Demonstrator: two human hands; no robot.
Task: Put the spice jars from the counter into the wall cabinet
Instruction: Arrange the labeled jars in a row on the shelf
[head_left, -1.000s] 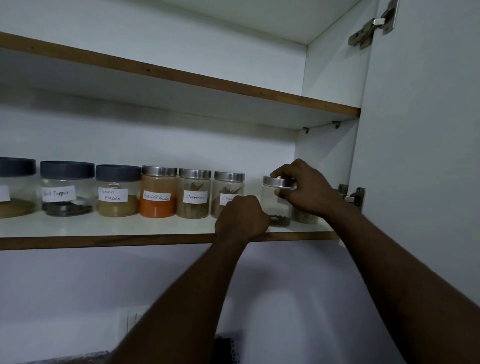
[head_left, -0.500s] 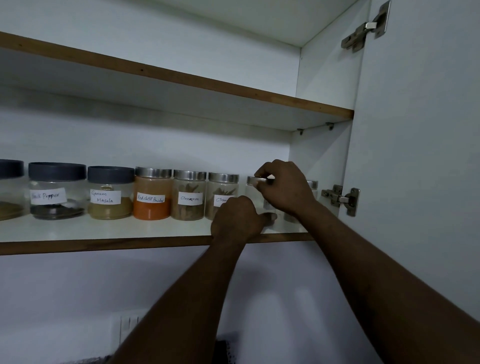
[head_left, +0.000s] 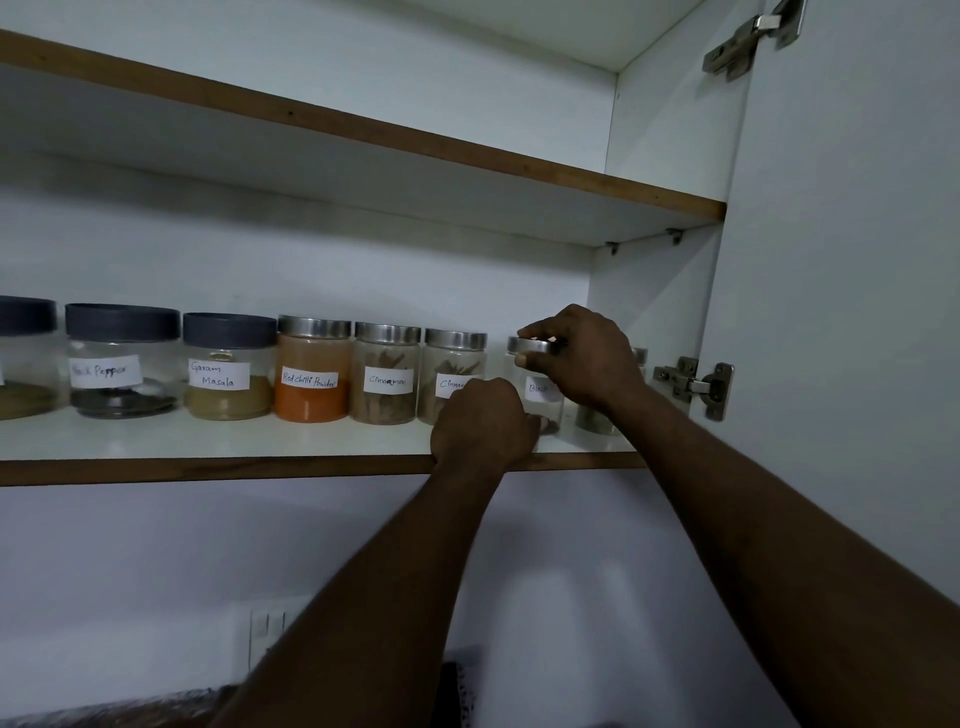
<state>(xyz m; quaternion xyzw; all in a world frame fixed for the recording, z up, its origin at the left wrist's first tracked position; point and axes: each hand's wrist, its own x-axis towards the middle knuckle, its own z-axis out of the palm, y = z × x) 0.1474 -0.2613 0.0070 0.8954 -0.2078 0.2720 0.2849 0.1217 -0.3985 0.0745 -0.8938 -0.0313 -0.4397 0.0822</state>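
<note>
A row of labelled spice jars stands on the lower cabinet shelf (head_left: 218, 441): black pepper (head_left: 120, 364), garam masala (head_left: 228, 369), red chilli powder (head_left: 311, 371) and two cinnamon jars (head_left: 385, 379). Right of them is a clear steel-lidded jar (head_left: 537, 384) with a label starting "Bl". My right hand (head_left: 587, 358) grips that jar by its lid from above. My left hand (head_left: 483, 423) is curled at the jar's base by the shelf's front edge. Another jar (head_left: 592, 418) stands behind my right hand, mostly hidden.
The cabinet's right wall (head_left: 649, 312) and the open door (head_left: 852, 312) with its hinge (head_left: 693, 384) are close on the right. An upper shelf (head_left: 363, 140) runs overhead. A wall switch plate (head_left: 267, 631) sits below the cabinet.
The steel-lidded jar has slid left along the shelf toward the cinnamon jars under both hands, and its label now faces front. The view has shifted slightly.
</note>
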